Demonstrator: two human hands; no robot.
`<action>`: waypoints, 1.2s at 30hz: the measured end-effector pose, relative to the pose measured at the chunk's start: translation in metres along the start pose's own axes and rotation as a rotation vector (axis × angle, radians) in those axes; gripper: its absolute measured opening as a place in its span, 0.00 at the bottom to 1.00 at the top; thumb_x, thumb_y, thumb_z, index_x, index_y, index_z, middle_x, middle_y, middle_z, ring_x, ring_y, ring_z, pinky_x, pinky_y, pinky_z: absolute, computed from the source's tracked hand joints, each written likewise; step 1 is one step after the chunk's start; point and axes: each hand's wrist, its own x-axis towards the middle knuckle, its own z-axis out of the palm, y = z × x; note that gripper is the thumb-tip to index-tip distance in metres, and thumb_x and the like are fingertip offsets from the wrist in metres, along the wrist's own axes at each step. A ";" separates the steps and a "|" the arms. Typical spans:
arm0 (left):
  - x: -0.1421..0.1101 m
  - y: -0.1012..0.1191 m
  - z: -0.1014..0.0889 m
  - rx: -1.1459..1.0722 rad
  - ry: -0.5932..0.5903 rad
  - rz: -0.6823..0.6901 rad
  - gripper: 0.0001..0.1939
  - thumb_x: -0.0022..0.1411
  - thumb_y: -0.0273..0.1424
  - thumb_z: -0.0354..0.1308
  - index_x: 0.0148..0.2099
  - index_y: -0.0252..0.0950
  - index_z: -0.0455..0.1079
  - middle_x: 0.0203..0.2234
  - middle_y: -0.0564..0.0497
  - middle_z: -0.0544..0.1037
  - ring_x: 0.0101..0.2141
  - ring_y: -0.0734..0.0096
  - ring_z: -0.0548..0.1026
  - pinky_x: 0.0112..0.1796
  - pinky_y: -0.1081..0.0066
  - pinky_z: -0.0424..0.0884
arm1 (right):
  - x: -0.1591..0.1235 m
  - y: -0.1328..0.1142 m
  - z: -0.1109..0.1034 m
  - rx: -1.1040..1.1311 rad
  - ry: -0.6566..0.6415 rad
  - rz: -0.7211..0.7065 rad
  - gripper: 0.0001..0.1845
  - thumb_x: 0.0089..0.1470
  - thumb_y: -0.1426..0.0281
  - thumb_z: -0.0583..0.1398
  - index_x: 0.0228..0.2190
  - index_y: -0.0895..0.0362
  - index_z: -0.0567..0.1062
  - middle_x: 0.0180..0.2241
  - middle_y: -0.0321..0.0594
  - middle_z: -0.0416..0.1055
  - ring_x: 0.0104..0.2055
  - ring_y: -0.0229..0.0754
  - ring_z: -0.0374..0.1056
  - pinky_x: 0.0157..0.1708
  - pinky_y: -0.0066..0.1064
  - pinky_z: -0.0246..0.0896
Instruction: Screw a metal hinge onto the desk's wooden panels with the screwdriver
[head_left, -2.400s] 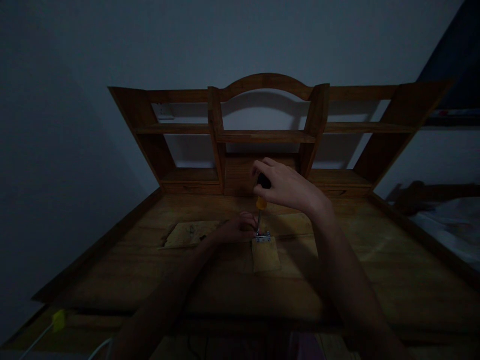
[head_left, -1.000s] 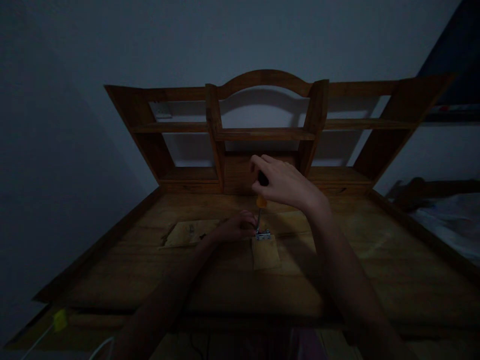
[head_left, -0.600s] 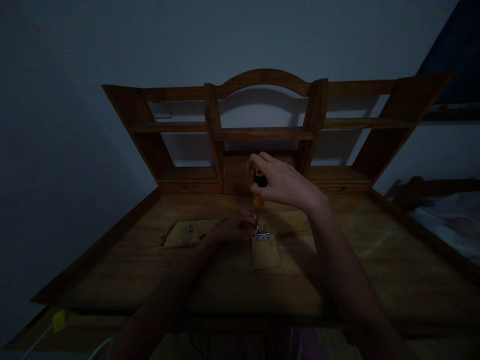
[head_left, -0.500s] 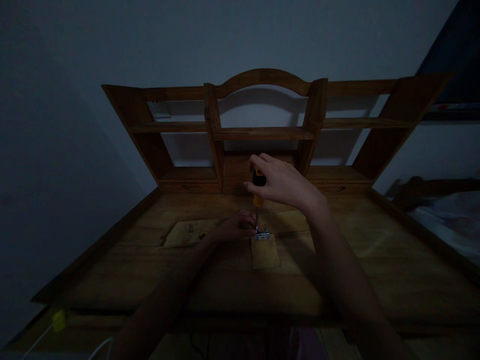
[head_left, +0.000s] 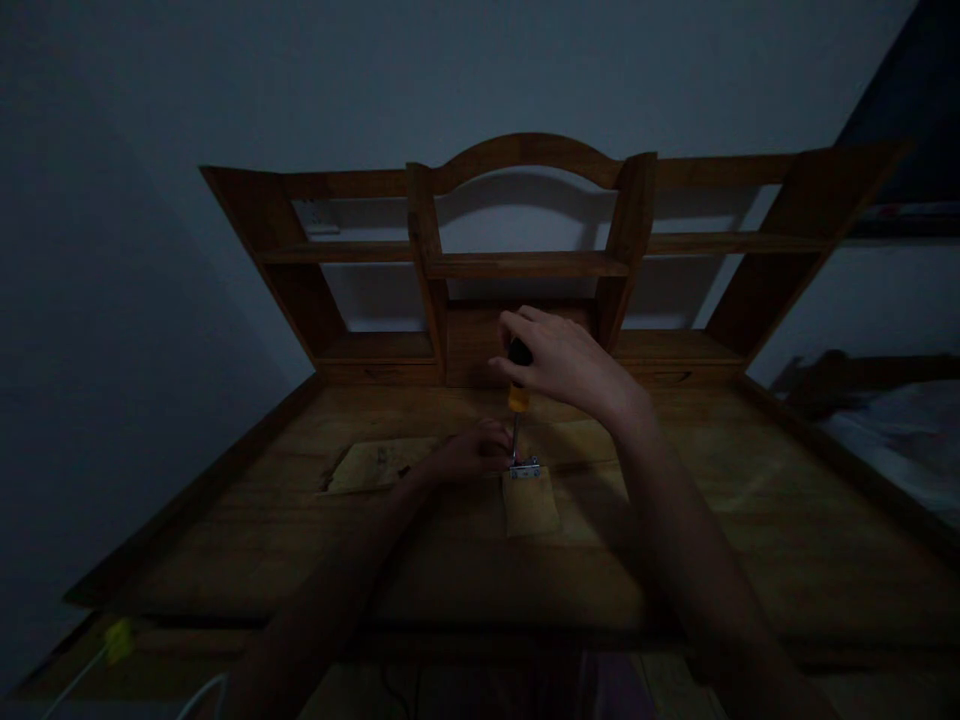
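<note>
My right hand (head_left: pixel 551 355) is closed around the black and yellow handle of a screwdriver (head_left: pixel 518 398). The screwdriver stands nearly upright, its shaft running down to the left end of a small metal hinge (head_left: pixel 526 470). That hinge lies at the back edge of a small light wooden block (head_left: pixel 531 505) on the desk top. My left hand (head_left: pixel 476 452) rests low on the left, its fingers curled beside the screwdriver's tip and the hinge's end. What its fingertips pinch is too dark to make out.
A longer light wooden piece (head_left: pixel 375 465) lies to the left, partly behind my left hand. The wooden desk (head_left: pixel 247 540) carries a shelf unit (head_left: pixel 525 265) along its back, against the wall. At the lower left is a yellow object (head_left: pixel 118 640) with a white cable.
The screwdriver's handle has shifted slightly within my right hand's fingers, and its tip remains at the hinge. My left hand has stayed in place.
</note>
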 end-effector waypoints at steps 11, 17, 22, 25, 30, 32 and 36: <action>0.002 0.006 -0.001 0.007 -0.020 0.001 0.12 0.65 0.38 0.60 0.42 0.35 0.76 0.40 0.45 0.76 0.46 0.62 0.71 0.51 0.61 0.64 | 0.000 -0.004 -0.002 -0.037 0.013 0.072 0.15 0.59 0.60 0.56 0.45 0.54 0.67 0.44 0.44 0.70 0.44 0.51 0.68 0.41 0.39 0.57; 0.000 0.000 -0.001 0.015 -0.004 0.007 0.12 0.65 0.39 0.60 0.42 0.35 0.76 0.41 0.45 0.75 0.48 0.61 0.70 0.53 0.61 0.63 | -0.002 -0.002 -0.006 0.028 0.003 0.029 0.14 0.54 0.66 0.59 0.44 0.53 0.69 0.50 0.43 0.67 0.44 0.48 0.69 0.43 0.38 0.58; 0.000 -0.001 -0.001 0.010 -0.010 0.008 0.12 0.65 0.39 0.59 0.42 0.35 0.76 0.41 0.46 0.75 0.46 0.62 0.71 0.52 0.61 0.64 | -0.001 0.000 -0.004 0.026 0.010 0.011 0.10 0.59 0.65 0.56 0.42 0.53 0.70 0.43 0.42 0.69 0.45 0.48 0.68 0.42 0.38 0.57; 0.001 0.003 -0.001 0.015 0.005 -0.007 0.11 0.64 0.39 0.60 0.42 0.37 0.77 0.40 0.46 0.75 0.46 0.63 0.71 0.51 0.61 0.65 | -0.001 -0.001 -0.005 0.066 -0.020 -0.039 0.12 0.55 0.70 0.57 0.43 0.52 0.70 0.47 0.40 0.68 0.44 0.45 0.68 0.42 0.36 0.57; 0.003 0.013 -0.001 -0.024 -0.005 -0.009 0.11 0.65 0.39 0.60 0.42 0.38 0.77 0.41 0.46 0.76 0.45 0.63 0.71 0.50 0.62 0.66 | 0.000 -0.002 -0.003 0.063 -0.016 -0.002 0.12 0.57 0.63 0.58 0.43 0.52 0.69 0.47 0.41 0.68 0.43 0.46 0.68 0.41 0.36 0.57; 0.004 0.013 -0.001 -0.023 -0.003 -0.005 0.11 0.64 0.39 0.60 0.41 0.37 0.77 0.40 0.47 0.76 0.46 0.63 0.71 0.50 0.61 0.66 | 0.001 -0.001 -0.002 0.028 -0.002 0.011 0.11 0.59 0.62 0.57 0.41 0.53 0.70 0.44 0.41 0.70 0.43 0.47 0.68 0.41 0.36 0.56; 0.003 0.009 -0.001 -0.004 0.005 -0.002 0.12 0.64 0.39 0.60 0.39 0.35 0.77 0.40 0.46 0.76 0.45 0.62 0.71 0.49 0.62 0.66 | 0.001 -0.002 -0.004 0.032 -0.006 0.001 0.10 0.56 0.69 0.57 0.41 0.53 0.68 0.43 0.40 0.70 0.43 0.46 0.68 0.40 0.35 0.55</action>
